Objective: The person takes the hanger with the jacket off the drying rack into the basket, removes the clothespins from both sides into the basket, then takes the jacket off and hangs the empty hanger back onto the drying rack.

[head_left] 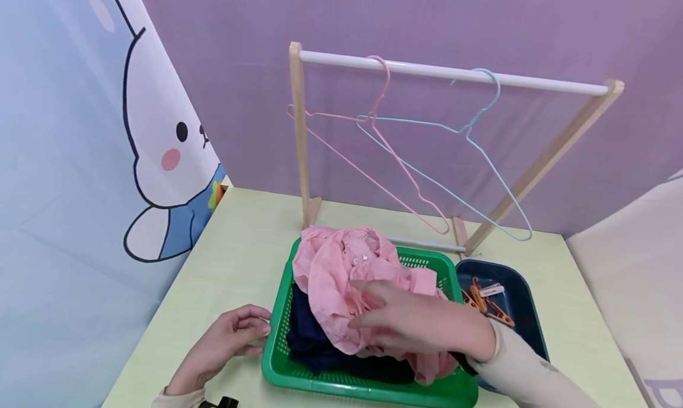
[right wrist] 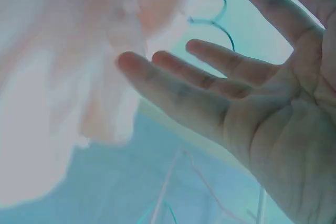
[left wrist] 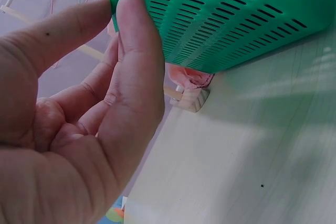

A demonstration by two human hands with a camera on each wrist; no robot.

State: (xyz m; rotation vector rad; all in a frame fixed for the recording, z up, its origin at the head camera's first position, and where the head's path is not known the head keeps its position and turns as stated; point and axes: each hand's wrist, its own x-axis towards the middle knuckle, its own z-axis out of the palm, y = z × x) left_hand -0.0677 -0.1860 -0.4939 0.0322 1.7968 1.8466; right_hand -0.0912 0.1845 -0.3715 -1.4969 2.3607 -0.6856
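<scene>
A green plastic basket [head_left: 269,369] stands on the table, holding a bunched pink garment [head_left: 328,283] with pale buttons on top of folded dark navy cloth [head_left: 309,343]. At the basket's left side, my left hand [head_left: 226,340] pinches the rim between thumb and finger, as the left wrist view shows at the basket edge [left wrist: 116,9]. My right hand [head_left: 413,319] hovers over the pink garment with fingers spread. In the right wrist view the palm [right wrist: 283,103] is open beside the blurred pink cloth [right wrist: 89,51]; whether any fingertip touches it, I cannot tell.
Behind the basket stands a wooden rack with a white rail [head_left: 427,70], carrying a pink hanger [head_left: 373,123] and a light blue hanger [head_left: 469,129]. Right of the basket, a dark blue tray [head_left: 520,283] holds orange clips [head_left: 477,295] and a white one.
</scene>
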